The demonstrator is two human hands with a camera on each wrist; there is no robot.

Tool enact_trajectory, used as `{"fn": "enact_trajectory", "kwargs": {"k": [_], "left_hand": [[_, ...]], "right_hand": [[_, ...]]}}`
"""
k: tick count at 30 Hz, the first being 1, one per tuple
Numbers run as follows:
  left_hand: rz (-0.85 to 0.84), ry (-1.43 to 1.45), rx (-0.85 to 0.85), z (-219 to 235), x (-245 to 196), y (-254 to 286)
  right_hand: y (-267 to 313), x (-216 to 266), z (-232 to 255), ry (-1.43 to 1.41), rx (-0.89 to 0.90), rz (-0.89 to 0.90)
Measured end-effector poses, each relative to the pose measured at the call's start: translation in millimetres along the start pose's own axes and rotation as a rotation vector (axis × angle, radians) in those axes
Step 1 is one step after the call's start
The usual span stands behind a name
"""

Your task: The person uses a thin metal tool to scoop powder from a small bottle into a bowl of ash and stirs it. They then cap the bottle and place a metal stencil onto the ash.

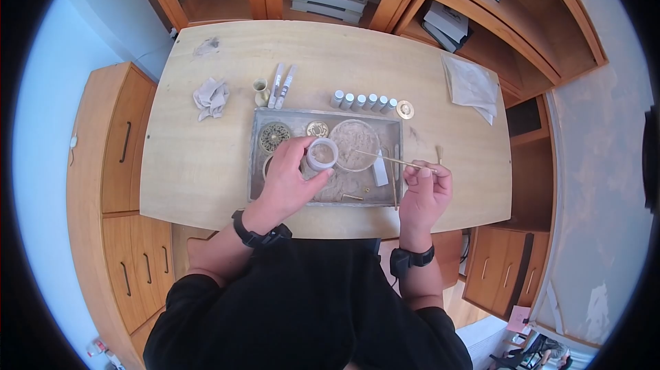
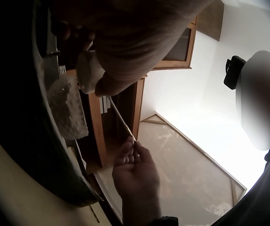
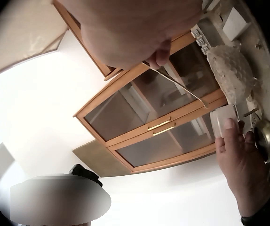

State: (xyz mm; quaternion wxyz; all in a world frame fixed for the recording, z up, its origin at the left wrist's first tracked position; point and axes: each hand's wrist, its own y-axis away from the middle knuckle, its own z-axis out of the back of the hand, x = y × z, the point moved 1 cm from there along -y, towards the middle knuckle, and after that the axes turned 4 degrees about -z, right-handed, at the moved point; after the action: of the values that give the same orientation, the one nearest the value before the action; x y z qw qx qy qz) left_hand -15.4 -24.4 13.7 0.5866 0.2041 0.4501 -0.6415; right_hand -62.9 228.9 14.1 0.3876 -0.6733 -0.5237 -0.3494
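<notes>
The left hand [image 1: 290, 176] holds a small open translucent jar [image 1: 322, 154] between thumb and fingers, above the grey tray [image 1: 256, 164]; powder shows inside. At the tray's right side, the right hand [image 1: 426, 195] pinches a thin brass-coloured stick [image 1: 393, 160], its tip pointing left over a round bowl [image 1: 354, 144] of greyish powder. In the right wrist view the stick [image 3: 182, 87] ends near the jar [image 3: 223, 120] without touching it. The left wrist view shows the bowl's bumpy outer wall [image 2: 69, 107] beside the jar [image 2: 89, 71].
Inside the tray lie an openwork round piece [image 1: 275, 136], a brass lid [image 1: 317, 129] and a white block [image 1: 380, 169]. Behind it stand several small vials [image 1: 360, 102], a brass vase [image 1: 260, 92] and two marker-like tubes [image 1: 282, 87]. Crumpled cloth [image 1: 211, 98] is at left, folded cloth [image 1: 471, 87] at right.
</notes>
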Motion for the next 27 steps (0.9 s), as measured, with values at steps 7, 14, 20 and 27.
{"fn": "enact_trajectory", "kwargs": {"k": [7, 14, 20, 27], "left_hand": [[-0.011, 0.024, 0.01, -3.1, -1.8, 1.4], [-0.041, -0.007, -0.03, -4.6, 0.9, 2.4], [0.001, 0.01, -0.027, -2.8, -2.1, 1.8], [0.031, 0.037, -0.008, -2.0, -1.5, 1.2]], "right_hand": [[11.4, 5.0, -11.1, 0.139, 0.193, 0.095], [16.7, 3.5, -12.8, 0.191, 0.289, 0.12], [8.5, -2.5, -1.5, 0.158, 0.059, 0.162], [-4.5, -17.4, 4.9, 0.224, 0.022, -0.008]]}}
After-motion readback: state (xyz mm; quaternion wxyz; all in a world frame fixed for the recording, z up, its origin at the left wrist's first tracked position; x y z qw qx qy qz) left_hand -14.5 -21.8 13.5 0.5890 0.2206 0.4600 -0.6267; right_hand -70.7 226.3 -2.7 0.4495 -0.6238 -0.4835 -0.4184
